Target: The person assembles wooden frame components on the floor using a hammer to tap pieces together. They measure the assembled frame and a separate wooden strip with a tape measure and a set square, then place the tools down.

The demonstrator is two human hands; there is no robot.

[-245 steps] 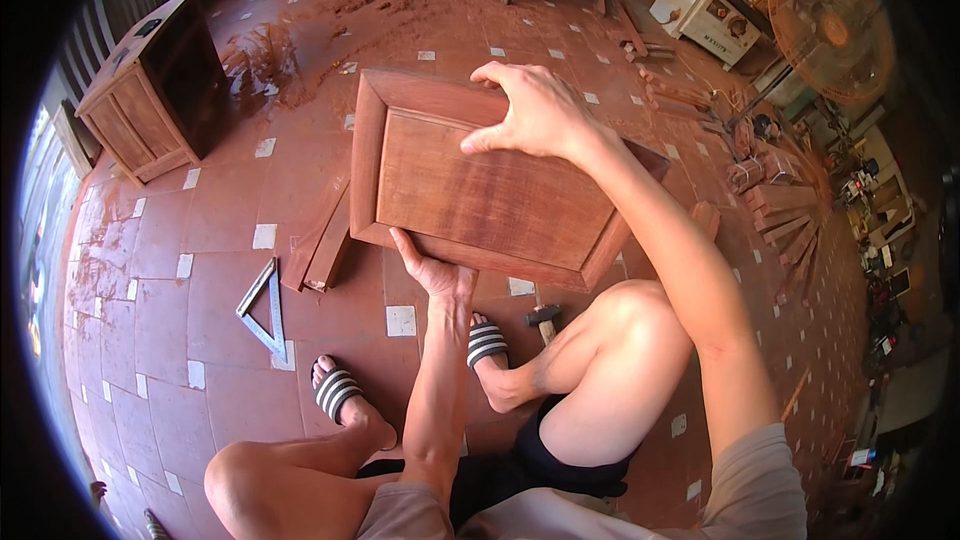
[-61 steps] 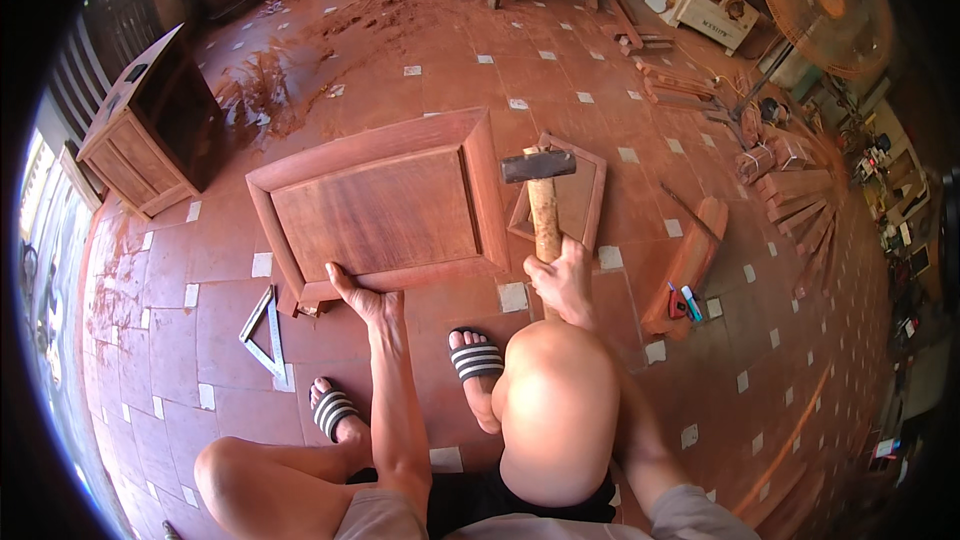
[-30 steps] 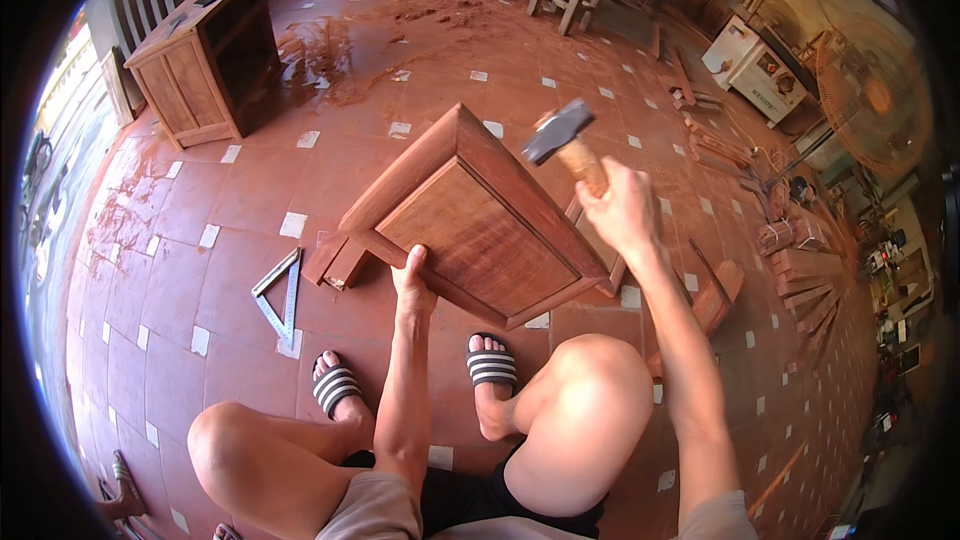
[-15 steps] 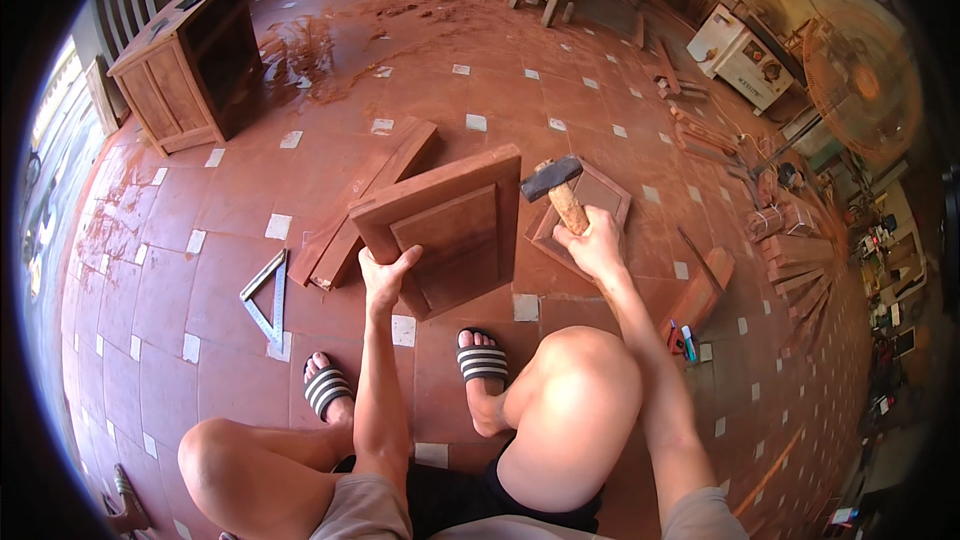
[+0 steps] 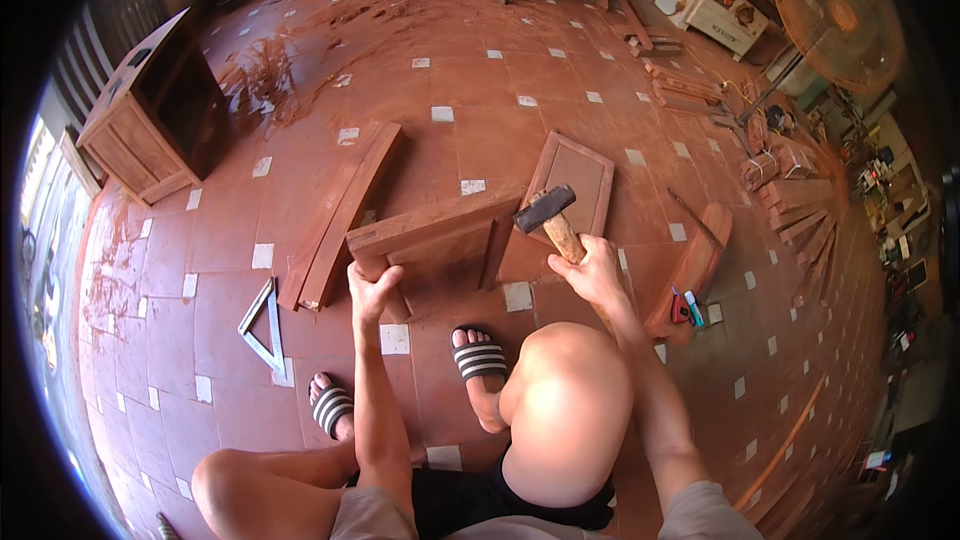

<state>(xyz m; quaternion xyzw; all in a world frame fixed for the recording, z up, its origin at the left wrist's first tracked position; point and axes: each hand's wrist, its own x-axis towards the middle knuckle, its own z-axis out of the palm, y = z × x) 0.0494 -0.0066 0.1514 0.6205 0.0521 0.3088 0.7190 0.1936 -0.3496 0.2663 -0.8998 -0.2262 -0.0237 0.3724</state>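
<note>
Head view; panel (image 5: 440, 258) now more edge-on

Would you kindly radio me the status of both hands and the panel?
Left hand gripping wooden panel at its left end, panel tilted. Right hand holding hammer. Second panel on floor beyond hammer.

From my remote seat I see reddish brown on the framed wooden panel (image 5: 445, 255), charcoal and tan on the hammer (image 5: 562, 234) — plus black-and-white stripes across the slide sandals (image 5: 480, 360) and terracotta floor tiles (image 5: 450, 150) dotted with white squares (image 5: 442, 114).
</note>
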